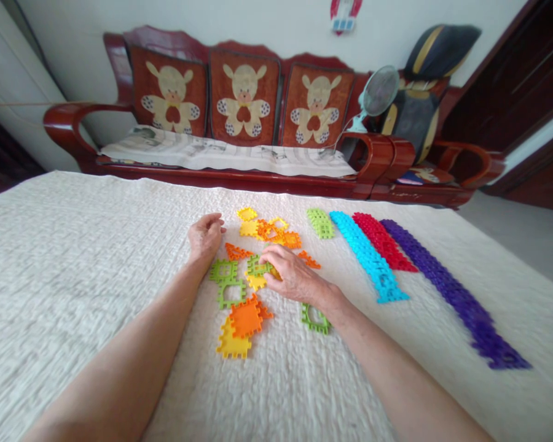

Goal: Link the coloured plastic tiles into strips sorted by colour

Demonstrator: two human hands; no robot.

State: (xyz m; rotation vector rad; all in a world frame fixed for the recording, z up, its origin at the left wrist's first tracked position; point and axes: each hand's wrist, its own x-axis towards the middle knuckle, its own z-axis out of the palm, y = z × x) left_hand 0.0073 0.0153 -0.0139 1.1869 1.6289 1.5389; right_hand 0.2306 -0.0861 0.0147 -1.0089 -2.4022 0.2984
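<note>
My right hand [291, 275] is over the middle of a loose pile of plastic interlocking tiles, its fingers closed on a green tile [254, 265]. A yellow tile [255, 281] lies just under that one. To the left of the pile, my left hand [206, 236] rests near the cloth with loosely curled fingers and nothing visible in them. Between the hands lies an orange triangular tile [236, 252]. Closer to me are green window tiles [231, 294], an orange square tile [246, 318] and a yellow square tile [233, 341]. My right wrist partly covers another green tile [316, 319].
Yellow and orange tiles [271, 231] lie farther back. Rightward are a light-green stack [321, 223] and long overlapping rows of blue [366, 252], red [382, 240] and purple tiles [447, 288]. Beyond the white quilted cover [96, 245] stands a wooden sofa [239, 178] with a fan [380, 92].
</note>
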